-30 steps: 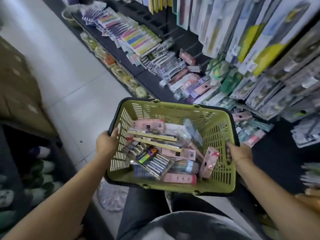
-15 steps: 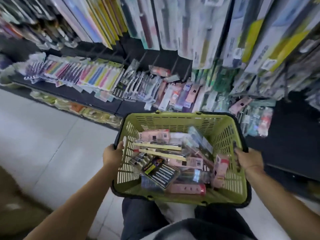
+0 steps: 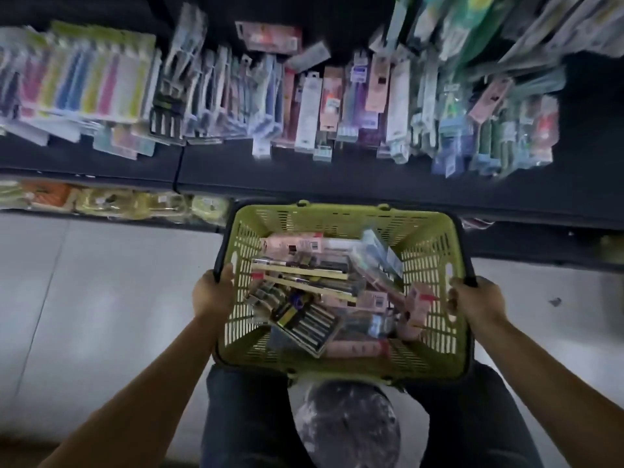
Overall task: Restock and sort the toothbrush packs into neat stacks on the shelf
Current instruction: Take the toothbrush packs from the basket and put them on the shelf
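Toothbrush packs (image 3: 304, 292) lie heaped in the green basket (image 3: 337, 216) that I hold out over my legs, both arms stretched forward. My left hand (image 3: 211, 293) curls its fingers round the basket's left rim, my right hand (image 3: 476, 300) round the right rim. Most packs in the heap lie flat, their long axes running side to side across the basket; a few slant. On the dark shelf (image 3: 304, 170) beyond, more packs point front to back.
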`<move>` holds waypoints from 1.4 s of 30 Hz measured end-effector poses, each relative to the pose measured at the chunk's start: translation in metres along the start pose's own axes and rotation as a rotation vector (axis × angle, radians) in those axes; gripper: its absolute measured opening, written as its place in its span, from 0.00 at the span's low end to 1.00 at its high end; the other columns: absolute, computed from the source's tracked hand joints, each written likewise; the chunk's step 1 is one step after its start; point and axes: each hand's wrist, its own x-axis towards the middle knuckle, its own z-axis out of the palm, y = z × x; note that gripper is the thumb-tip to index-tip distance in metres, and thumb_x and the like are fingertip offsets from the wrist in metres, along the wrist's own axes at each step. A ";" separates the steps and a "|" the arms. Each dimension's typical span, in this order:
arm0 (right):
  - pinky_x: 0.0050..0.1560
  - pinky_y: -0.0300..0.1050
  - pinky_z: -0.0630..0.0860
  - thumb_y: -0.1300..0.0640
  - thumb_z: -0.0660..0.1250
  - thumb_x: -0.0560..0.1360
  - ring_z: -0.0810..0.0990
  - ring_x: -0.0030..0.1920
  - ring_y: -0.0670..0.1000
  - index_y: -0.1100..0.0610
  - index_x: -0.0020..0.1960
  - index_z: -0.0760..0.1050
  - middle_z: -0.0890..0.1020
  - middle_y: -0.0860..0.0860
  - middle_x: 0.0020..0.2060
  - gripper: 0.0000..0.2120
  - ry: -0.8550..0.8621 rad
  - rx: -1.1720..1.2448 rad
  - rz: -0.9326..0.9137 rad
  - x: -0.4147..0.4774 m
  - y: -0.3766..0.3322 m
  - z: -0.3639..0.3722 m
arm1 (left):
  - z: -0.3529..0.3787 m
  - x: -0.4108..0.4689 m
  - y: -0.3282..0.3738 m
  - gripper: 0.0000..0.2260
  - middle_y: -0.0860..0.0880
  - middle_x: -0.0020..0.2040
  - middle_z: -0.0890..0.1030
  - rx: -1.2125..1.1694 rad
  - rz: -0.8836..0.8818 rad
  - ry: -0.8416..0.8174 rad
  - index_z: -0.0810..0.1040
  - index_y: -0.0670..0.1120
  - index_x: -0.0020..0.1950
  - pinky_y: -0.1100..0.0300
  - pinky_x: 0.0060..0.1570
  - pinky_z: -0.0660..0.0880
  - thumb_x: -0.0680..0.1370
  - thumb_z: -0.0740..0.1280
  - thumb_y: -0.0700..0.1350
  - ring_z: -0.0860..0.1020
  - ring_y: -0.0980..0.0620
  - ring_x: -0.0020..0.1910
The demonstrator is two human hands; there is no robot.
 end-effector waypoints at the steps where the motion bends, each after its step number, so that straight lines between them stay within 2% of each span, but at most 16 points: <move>1: 0.34 0.47 0.76 0.56 0.66 0.77 0.79 0.29 0.56 0.61 0.44 0.77 0.81 0.55 0.31 0.09 -0.014 -0.003 0.003 0.008 0.007 0.009 | 0.013 0.008 -0.014 0.21 0.39 0.39 0.81 0.006 -0.006 -0.007 0.78 0.41 0.45 0.39 0.42 0.80 0.81 0.60 0.58 0.80 0.36 0.39; 9: 0.32 0.43 0.72 0.56 0.65 0.77 0.78 0.27 0.54 0.62 0.43 0.77 0.80 0.55 0.29 0.10 -0.024 -0.069 -0.022 0.097 0.060 0.089 | 0.121 0.065 -0.084 0.21 0.38 0.41 0.82 -0.022 -0.065 -0.033 0.79 0.41 0.46 0.39 0.45 0.79 0.80 0.59 0.59 0.80 0.35 0.42; 14: 0.37 0.48 0.75 0.58 0.64 0.78 0.77 0.27 0.55 0.60 0.40 0.73 0.79 0.54 0.29 0.09 -0.003 -0.046 -0.047 0.163 0.099 0.142 | 0.191 0.100 -0.115 0.21 0.39 0.42 0.81 -0.065 -0.070 -0.016 0.79 0.40 0.48 0.41 0.45 0.78 0.81 0.59 0.58 0.80 0.36 0.43; 17: 0.39 0.52 0.78 0.56 0.64 0.77 0.79 0.30 0.56 0.58 0.40 0.73 0.80 0.55 0.32 0.09 0.046 -0.043 -0.044 0.194 0.130 0.168 | 0.228 0.112 -0.133 0.20 0.41 0.40 0.80 -0.122 -0.101 -0.006 0.78 0.40 0.47 0.44 0.43 0.78 0.81 0.60 0.57 0.78 0.40 0.38; 19: 0.40 0.53 0.79 0.54 0.64 0.77 0.81 0.34 0.58 0.58 0.42 0.74 0.82 0.55 0.34 0.08 0.085 -0.035 -0.052 0.212 0.150 0.179 | 0.248 0.123 -0.141 0.18 0.45 0.36 0.79 -0.151 -0.139 -0.019 0.78 0.42 0.47 0.50 0.37 0.75 0.81 0.60 0.57 0.76 0.45 0.33; 21: 0.39 0.50 0.78 0.54 0.64 0.76 0.81 0.35 0.58 0.59 0.43 0.75 0.81 0.56 0.35 0.09 0.100 -0.004 -0.054 0.227 0.162 0.186 | 0.263 0.131 -0.143 0.17 0.47 0.33 0.76 -0.194 -0.157 -0.043 0.77 0.43 0.45 0.57 0.30 0.70 0.82 0.60 0.56 0.72 0.48 0.29; 24: 0.37 0.50 0.76 0.53 0.65 0.72 0.79 0.35 0.58 0.57 0.43 0.76 0.80 0.56 0.35 0.08 0.142 0.094 -0.041 0.251 0.171 0.201 | 0.279 0.142 -0.142 0.17 0.46 0.31 0.74 -0.163 -0.152 -0.031 0.76 0.43 0.44 0.58 0.29 0.67 0.82 0.60 0.55 0.71 0.48 0.27; 30: 0.45 0.64 0.81 0.54 0.64 0.69 0.82 0.38 0.62 0.54 0.41 0.74 0.83 0.62 0.41 0.04 0.063 0.089 0.005 0.279 0.186 0.215 | 0.291 0.161 -0.141 0.22 0.44 0.34 0.78 -0.130 -0.075 -0.007 0.78 0.40 0.50 0.51 0.38 0.74 0.80 0.61 0.59 0.75 0.44 0.30; 33: 0.47 0.64 0.81 0.58 0.64 0.72 0.83 0.39 0.62 0.57 0.42 0.75 0.82 0.61 0.39 0.03 0.038 0.085 -0.003 0.271 0.182 0.215 | 0.288 0.162 -0.145 0.21 0.44 0.34 0.77 -0.133 -0.050 -0.019 0.78 0.38 0.51 0.52 0.37 0.73 0.81 0.61 0.58 0.74 0.44 0.29; 35: 0.49 0.60 0.81 0.62 0.63 0.74 0.80 0.39 0.60 0.63 0.48 0.77 0.81 0.62 0.40 0.07 0.018 0.095 0.031 0.267 0.172 0.213 | 0.287 0.162 -0.142 0.23 0.43 0.33 0.77 -0.145 -0.082 -0.060 0.79 0.36 0.53 0.52 0.38 0.73 0.82 0.61 0.57 0.74 0.44 0.29; 36: 0.47 0.56 0.81 0.62 0.62 0.76 0.79 0.41 0.59 0.67 0.53 0.77 0.80 0.62 0.41 0.10 0.004 0.069 0.053 0.265 0.167 0.212 | 0.287 0.161 -0.138 0.24 0.42 0.35 0.78 -0.131 -0.101 -0.068 0.78 0.36 0.55 0.52 0.40 0.73 0.82 0.60 0.58 0.76 0.43 0.32; 37: 0.44 0.52 0.79 0.62 0.62 0.77 0.78 0.44 0.59 0.69 0.57 0.76 0.79 0.63 0.43 0.13 0.004 0.007 0.071 0.262 0.162 0.211 | 0.288 0.159 -0.134 0.26 0.40 0.41 0.80 -0.074 -0.106 -0.047 0.77 0.35 0.58 0.50 0.44 0.74 0.81 0.60 0.59 0.78 0.40 0.38; 38: 0.44 0.50 0.76 0.60 0.63 0.77 0.78 0.48 0.60 0.69 0.61 0.73 0.79 0.63 0.47 0.16 0.049 -0.075 0.063 0.257 0.157 0.212 | 0.289 0.156 -0.131 0.28 0.37 0.51 0.80 0.038 -0.080 0.015 0.74 0.34 0.62 0.49 0.51 0.73 0.80 0.61 0.60 0.78 0.38 0.49; 39: 0.49 0.52 0.74 0.58 0.64 0.77 0.77 0.55 0.62 0.68 0.64 0.71 0.77 0.64 0.54 0.19 0.157 -0.156 0.017 0.250 0.153 0.213 | 0.290 0.151 -0.130 0.30 0.35 0.61 0.75 0.163 -0.012 0.105 0.70 0.34 0.66 0.46 0.57 0.70 0.80 0.62 0.60 0.74 0.36 0.59; 40: 0.55 0.54 0.72 0.58 0.64 0.76 0.73 0.61 0.64 0.67 0.66 0.68 0.73 0.64 0.61 0.21 0.294 -0.202 -0.076 0.241 0.151 0.216 | 0.291 0.144 -0.129 0.31 0.34 0.66 0.71 0.240 0.118 0.194 0.67 0.34 0.69 0.44 0.60 0.67 0.79 0.64 0.58 0.69 0.35 0.64; 42: 0.61 0.55 0.67 0.61 0.66 0.74 0.69 0.64 0.64 0.65 0.66 0.68 0.70 0.65 0.64 0.22 0.475 -0.176 -0.413 0.220 0.148 0.228 | 0.292 0.127 -0.133 0.28 0.34 0.65 0.69 0.266 0.401 0.266 0.67 0.34 0.69 0.43 0.61 0.65 0.79 0.65 0.55 0.67 0.34 0.64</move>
